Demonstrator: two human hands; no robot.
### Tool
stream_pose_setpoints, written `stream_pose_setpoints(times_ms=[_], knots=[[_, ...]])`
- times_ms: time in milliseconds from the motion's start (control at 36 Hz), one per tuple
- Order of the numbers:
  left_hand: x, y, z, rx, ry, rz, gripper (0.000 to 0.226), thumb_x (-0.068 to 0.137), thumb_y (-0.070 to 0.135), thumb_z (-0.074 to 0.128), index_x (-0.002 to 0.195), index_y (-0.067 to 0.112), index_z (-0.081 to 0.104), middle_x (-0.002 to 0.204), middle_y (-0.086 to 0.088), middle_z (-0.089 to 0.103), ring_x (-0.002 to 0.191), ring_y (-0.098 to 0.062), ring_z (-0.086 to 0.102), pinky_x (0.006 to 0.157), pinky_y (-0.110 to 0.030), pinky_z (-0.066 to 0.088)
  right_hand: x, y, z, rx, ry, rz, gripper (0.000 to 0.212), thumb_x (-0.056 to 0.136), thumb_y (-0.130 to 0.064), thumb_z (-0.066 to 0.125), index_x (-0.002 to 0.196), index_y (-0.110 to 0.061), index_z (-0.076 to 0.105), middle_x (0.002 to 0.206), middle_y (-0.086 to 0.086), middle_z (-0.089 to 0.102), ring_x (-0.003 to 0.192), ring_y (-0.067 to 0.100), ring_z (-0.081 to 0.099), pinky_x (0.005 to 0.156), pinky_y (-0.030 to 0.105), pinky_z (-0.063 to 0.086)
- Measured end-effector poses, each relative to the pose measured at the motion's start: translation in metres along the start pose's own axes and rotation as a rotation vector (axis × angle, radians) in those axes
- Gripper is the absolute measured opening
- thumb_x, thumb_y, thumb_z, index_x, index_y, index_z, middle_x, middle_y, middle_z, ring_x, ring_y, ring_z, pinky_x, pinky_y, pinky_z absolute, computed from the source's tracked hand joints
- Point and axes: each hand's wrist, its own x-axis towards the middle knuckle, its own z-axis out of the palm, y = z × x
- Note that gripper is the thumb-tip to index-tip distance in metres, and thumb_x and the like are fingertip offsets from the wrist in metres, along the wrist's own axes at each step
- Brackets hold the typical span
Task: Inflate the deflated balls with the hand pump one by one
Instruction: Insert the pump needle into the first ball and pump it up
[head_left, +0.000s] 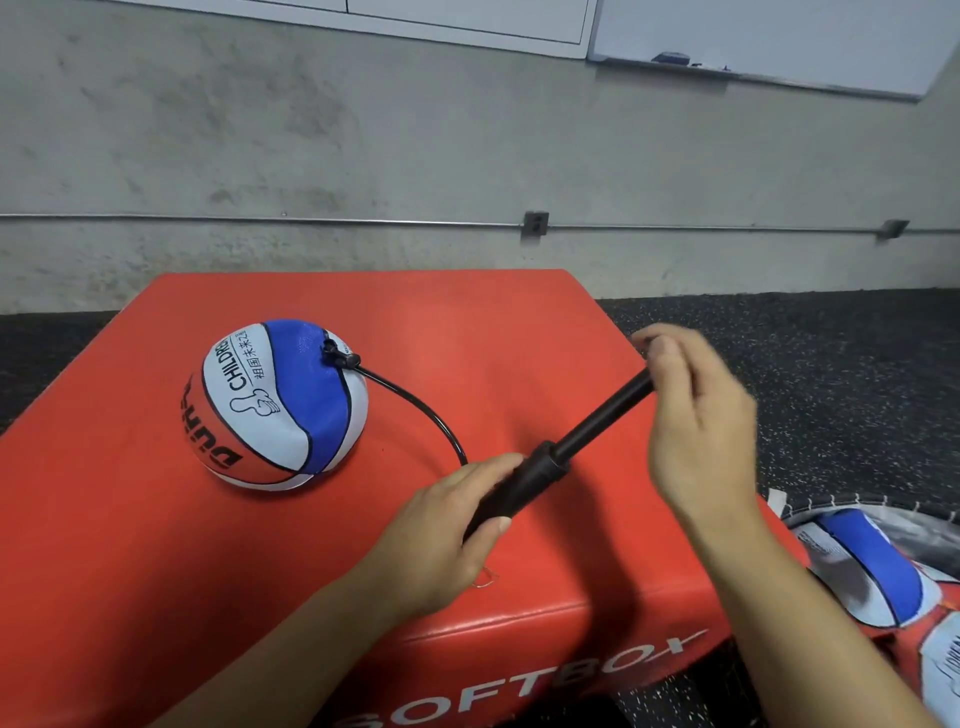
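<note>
Both hands (447, 525) grip pump (550, 462) hosed to ball (275, 405).

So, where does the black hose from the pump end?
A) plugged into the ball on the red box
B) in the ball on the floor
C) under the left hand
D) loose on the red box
A: the hose curves from the pump to a black connector seated in the ball.
</note>
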Motion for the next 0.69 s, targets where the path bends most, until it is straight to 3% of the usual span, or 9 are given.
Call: stream_pose_setpoints(times_ms=[139,278,417,528,611,694], knots=[[0.001,0.002,0.002,0.004,-0.002,0.019,0.060,0.098,0.024,0.058,0.150,0.047,0.039,0.137,0.024,0.059,0.127,-0.001,0.058,0.107,-0.040,0.051,0.012,0.008,-0.020,0.027,0.086,0.040,0.032,0.107,-0.034,0.041,0.109,-0.022,0.070,0.071,-0.023,0.058,0.067,0.003,0.051,0.070,0.035,0.038],[-0.001,-0.003,0.004,-0.002,0.003,0.028,0.060,0.100,0.022,0.059,0.151,0.046,0.040,0.137,0.023,0.059,0.126,-0.003,0.059,0.107,-0.040,0.051,0.004,0.003,-0.009,0.036,0.109,0.041,0.031,0.107,-0.030,0.041,0.109,-0.019,0.070,0.085,-0.012,0.065,0.076,0.001,0.053,0.076,0.031,0.042],[-0.004,-0.009,0.007,-0.104,0.056,0.023,0.066,0.101,0.013,0.060,0.156,0.044,0.041,0.147,0.027,0.053,0.135,0.002,0.053,0.114,-0.038,0.048,-0.022,0.002,0.026,0.004,-0.036,0.049,0.029,0.107,-0.034,0.042,0.111,-0.023,0.069,0.090,-0.006,0.068,0.080,0.012,0.059,0.079,0.032,0.045],[-0.003,-0.010,0.011,-0.166,0.122,0.043,0.069,0.100,0.007,0.061,0.157,0.041,0.043,0.152,0.026,0.051,0.138,0.000,0.052,0.115,-0.041,0.047,-0.035,0.007,0.044,-0.033,-0.144,0.064,0.032,0.106,-0.040,0.040,0.114,-0.027,0.068,0.089,-0.011,0.067,0.080,0.006,0.061,0.080,0.034,0.048],[-0.001,-0.011,0.012,-0.180,0.140,0.038,0.069,0.099,0.007,0.062,0.156,0.042,0.044,0.151,0.030,0.050,0.137,0.002,0.052,0.114,-0.040,0.048,-0.043,0.011,0.052,-0.072,-0.223,0.088,0.038,0.103,-0.051,0.036,0.116,-0.032,0.066,0.087,-0.011,0.068,0.082,0.015,0.065,0.081,0.042,0.051],[0.002,-0.010,0.012,-0.185,0.141,0.030,0.071,0.098,0.006,0.064,0.155,0.044,0.044,0.149,0.033,0.050,0.136,0.003,0.053,0.115,-0.038,0.047,-0.045,0.014,0.053,-0.070,-0.285,0.107,0.033,0.102,-0.051,0.038,0.116,-0.037,0.064,0.091,-0.013,0.070,0.086,0.013,0.066,0.085,0.042,0.052]])
